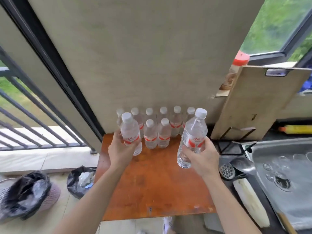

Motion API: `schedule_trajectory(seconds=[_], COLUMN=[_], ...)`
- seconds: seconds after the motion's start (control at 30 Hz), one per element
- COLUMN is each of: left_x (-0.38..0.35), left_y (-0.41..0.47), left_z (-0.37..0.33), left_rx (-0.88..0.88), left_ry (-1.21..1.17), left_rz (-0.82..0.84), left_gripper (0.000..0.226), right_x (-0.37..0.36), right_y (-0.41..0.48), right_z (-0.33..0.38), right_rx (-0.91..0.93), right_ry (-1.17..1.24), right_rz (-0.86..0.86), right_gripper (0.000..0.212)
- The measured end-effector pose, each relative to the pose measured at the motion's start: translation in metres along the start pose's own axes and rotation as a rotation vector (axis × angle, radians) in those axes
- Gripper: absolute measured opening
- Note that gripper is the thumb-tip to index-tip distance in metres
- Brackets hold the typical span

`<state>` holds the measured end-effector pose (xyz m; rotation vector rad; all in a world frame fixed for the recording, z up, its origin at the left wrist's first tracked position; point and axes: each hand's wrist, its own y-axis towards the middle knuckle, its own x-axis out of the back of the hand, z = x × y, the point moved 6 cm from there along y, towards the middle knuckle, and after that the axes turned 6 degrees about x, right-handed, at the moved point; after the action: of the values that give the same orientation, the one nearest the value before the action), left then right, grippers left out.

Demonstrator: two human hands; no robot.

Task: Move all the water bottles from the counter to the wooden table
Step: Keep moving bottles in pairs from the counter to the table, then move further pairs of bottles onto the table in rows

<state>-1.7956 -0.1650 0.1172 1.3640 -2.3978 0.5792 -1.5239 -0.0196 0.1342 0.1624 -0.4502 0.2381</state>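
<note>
Both hands closed on clear plastic water bottles w/ white caps: left hand (pixel 120 150) on one (pixel 131 133), right hand (pixel 205 157) on another (pixel 191 139), above reddish wooden counter (pixel 152 191). Best set down upright beside standing group (pixel 157 129), w/o knocking neighbours.

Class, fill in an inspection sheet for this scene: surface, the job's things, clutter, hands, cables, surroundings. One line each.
Surface: orange-brown wooden table, front half bare, scuffed.
Job's things: eight clear plastic water bottles with white caps stand upright in two rows at the table's back edge, against the wall; two more are held.
Clutter: nothing seen on the table.
Hands: left hand grips one bottle upright; right hand grips another bottle, tilted slightly, above the table.
Cables: nothing seen.
Surroundings: steel sink with glasses to the right; leaning wooden board; black rubbish bags on the floor to the left; dark metal railing outside.
</note>
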Motion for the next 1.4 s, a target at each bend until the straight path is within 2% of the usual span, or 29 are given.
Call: schedule_trajectory(seconds=[0.3,0.5,0.67,0.83,1.13,1.2,1.3,1.4], left_x=[-0.051,-0.078,-0.082,-0.079,-0.087,-0.087,-0.079,-0.063], left_y=[0.051,0.062,0.061,0.054,0.063,0.063,0.058,0.048], left_z=[0.053,0.061,0.068,0.065,0.057,0.060,0.054,0.035], left_rx=[0.186,0.162,0.128,0.132,0.163,0.151,0.074,-0.088], left_ry=[-0.006,0.057,0.100,0.106,0.076,0.096,0.137,0.240], left_rz=[0.009,0.099,0.098,0.107,0.111,0.126,0.141,0.078], left_gripper=[0.056,0.065,0.068,0.069,0.066,0.069,0.088,0.099], right_x=[-0.054,-0.081,-0.093,-0.089,-0.114,-0.115,-0.113,-0.099], right_y=[0.047,0.069,0.069,0.063,0.092,0.085,0.069,0.053], right_z=[-0.068,-0.099,-0.124,-0.130,-0.125,-0.130,-0.126,-0.106], right_rx=[-0.137,-0.172,-0.191,-0.190,-0.126,-0.109,-0.071,-0.016], right_ry=[-0.066,-0.026,-0.060,-0.089,-0.068,-0.075,-0.101,-0.144], right_rz=[0.094,0.074,0.171,0.151,0.204,0.240,0.303,0.299], right_gripper=[0.068,0.082,0.086,0.082,0.094,0.098,0.107,0.102])
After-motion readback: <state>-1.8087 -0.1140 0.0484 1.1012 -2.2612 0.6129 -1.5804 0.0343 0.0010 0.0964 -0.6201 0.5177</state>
